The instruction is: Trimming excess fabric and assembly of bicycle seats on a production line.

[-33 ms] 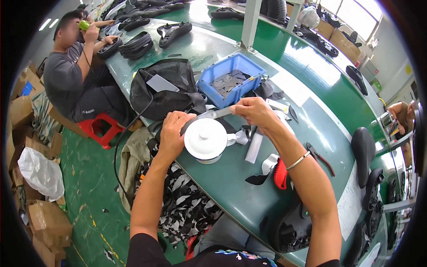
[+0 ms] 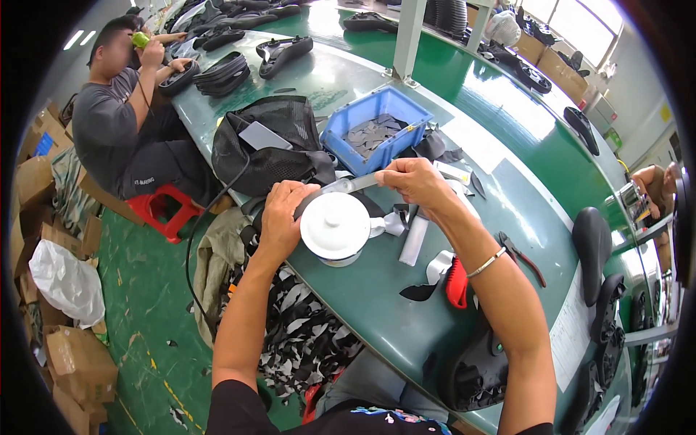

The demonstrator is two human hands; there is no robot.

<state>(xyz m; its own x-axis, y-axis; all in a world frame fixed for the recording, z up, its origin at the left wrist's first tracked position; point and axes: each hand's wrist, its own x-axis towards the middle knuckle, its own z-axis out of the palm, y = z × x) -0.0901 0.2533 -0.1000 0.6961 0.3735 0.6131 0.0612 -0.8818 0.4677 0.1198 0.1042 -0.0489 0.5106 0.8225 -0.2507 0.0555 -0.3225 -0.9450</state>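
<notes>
A white lidded mug [image 2: 333,225] stands in front of me, its handle to the right, and hides part of what I work on. Behind it lies a black curved piece [image 2: 306,201], with my left hand [image 2: 281,216] closed on its left end. A translucent strip [image 2: 361,182] runs above the mug's far side. Its right end is pinched between the fingers of my right hand [image 2: 415,181]. By the right forearm lie a red-handled cutter [image 2: 457,283], a clear roll [image 2: 413,241] and red-handled pliers [image 2: 523,259].
Beyond my hands stand a blue bin [image 2: 377,130] of grey scraps and a black mesh bag [image 2: 279,119] with a phone on it. Black saddles [image 2: 591,254] lie at right. Scraps [image 2: 304,333] fill a container below the table edge. A co-worker [image 2: 109,116] sits at left.
My hands, the strip and the mug have not visibly moved. The co-worker's raised hand with the green thing has shifted slightly.
</notes>
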